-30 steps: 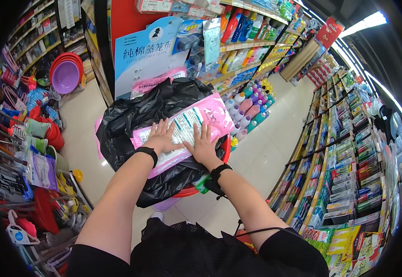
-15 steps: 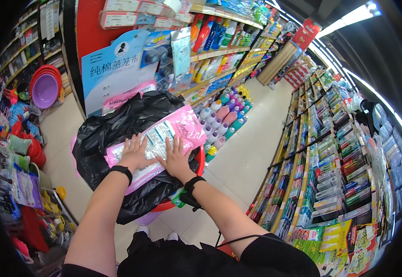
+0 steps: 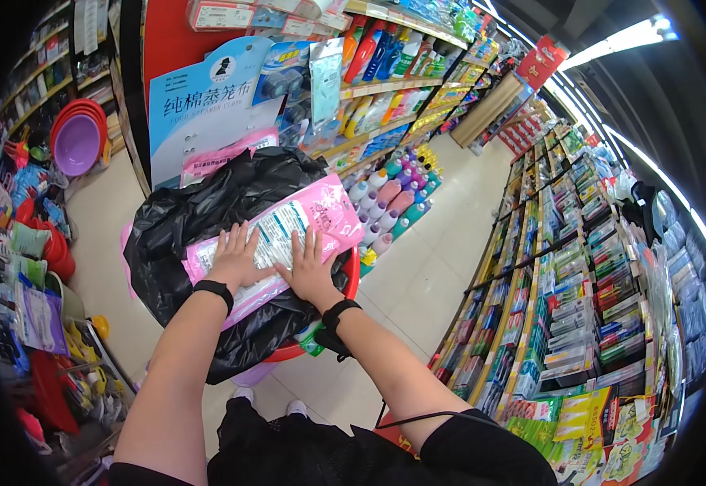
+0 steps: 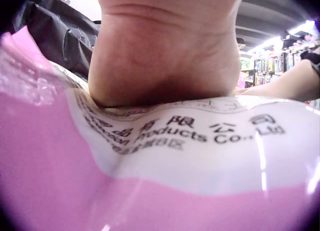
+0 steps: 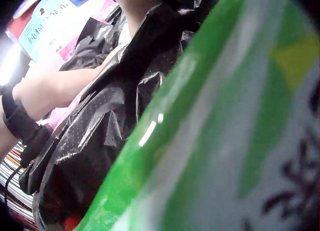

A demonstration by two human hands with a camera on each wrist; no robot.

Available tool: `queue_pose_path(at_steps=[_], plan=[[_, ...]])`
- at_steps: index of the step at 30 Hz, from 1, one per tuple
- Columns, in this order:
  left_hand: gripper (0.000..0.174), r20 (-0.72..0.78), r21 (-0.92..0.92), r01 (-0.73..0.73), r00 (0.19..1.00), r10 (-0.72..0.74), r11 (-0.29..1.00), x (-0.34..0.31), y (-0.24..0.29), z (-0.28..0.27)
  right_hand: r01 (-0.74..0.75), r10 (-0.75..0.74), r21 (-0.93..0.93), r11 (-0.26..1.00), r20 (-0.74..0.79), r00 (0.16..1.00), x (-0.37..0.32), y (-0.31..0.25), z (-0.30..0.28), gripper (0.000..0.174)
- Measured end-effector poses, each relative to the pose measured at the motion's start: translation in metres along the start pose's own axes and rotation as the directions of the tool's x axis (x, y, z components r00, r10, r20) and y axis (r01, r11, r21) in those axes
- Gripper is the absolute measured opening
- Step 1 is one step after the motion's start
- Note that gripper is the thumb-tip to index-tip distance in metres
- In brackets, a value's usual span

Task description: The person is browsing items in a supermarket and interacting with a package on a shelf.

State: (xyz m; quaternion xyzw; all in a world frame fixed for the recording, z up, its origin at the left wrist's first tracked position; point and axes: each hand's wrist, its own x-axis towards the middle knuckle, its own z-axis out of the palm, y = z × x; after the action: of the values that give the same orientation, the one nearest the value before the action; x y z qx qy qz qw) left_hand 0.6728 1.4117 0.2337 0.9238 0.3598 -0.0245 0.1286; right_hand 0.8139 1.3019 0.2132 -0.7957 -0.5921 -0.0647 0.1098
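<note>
From the head view we see both hands lying flat on a pink packet [image 3: 288, 220]. The left hand [image 3: 235, 257] and the right hand [image 3: 311, 274] are side by side, near each other. Their fingers are straight and spread wide, and they press down without gripping. The pink packet lies on top of a crinkly black bag [image 3: 195, 215]. The bag sits in a red basin [image 3: 352, 282], and we see only a bit of its rim on the right.

The left wrist view is very close. It shows the heel of the left hand pushed into the pink packet, right above a white patch with black print. The head view is too far off to show that print clearly.

The right wrist view shows none of the right hand's fingers. A green packet [image 5: 210, 141] fills most of it, blurry and close, with the black bag beside it. In the head view that green packet peeks out under the right wrist.

The far end of the pink packet sticks out past the black bag, toward the bottles [image 3: 393, 194] standing on the floor. To the right, the floor [image 3: 442, 271] is open between the bottles and the long shelves [image 3: 580, 283]. On the left, racks of goods [image 3: 33, 267] crowd in close.
</note>
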Motion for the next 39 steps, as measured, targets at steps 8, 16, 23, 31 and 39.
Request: queue_pose_path(at_steps=[8, 16, 23, 31, 39], plan=[[0.096, 0.055, 0.016, 0.009, 0.998, -0.010, 1.000, -0.001, 0.002, -0.007, -0.023, 0.024, -0.022, 1.000, 0.050, 0.998, 0.001, -0.002, -0.003, 0.075], [0.096, 0.022, 0.028, 0.008, 1.000, -0.009, 1.000, 0.000, 0.000, 0.000, -0.027, 0.028, -0.006, 1.000, 0.065, 0.997, 0.001, -0.003, -0.002, 0.076], [0.095, 0.015, 0.035, 0.005, 1.000, -0.005, 0.999, 0.000, 0.000, 0.000, -0.024, 0.025, -0.017, 1.000, 0.059, 0.998, 0.002, -0.003, -0.002, 0.076], [0.090, -0.079, 0.011, -0.005, 0.997, 0.005, 1.000, -0.003, 0.000, 0.005, -0.004, 0.006, -0.044, 0.999, 0.032, 0.999, 0.001, -0.002, 0.002, 0.075], [0.092, -0.073, 0.017, -0.002, 0.997, 0.003, 1.000, -0.001, -0.001, 0.006, 0.005, -0.002, -0.046, 0.999, 0.068, 0.998, 0.003, -0.002, 0.002, 0.076]])
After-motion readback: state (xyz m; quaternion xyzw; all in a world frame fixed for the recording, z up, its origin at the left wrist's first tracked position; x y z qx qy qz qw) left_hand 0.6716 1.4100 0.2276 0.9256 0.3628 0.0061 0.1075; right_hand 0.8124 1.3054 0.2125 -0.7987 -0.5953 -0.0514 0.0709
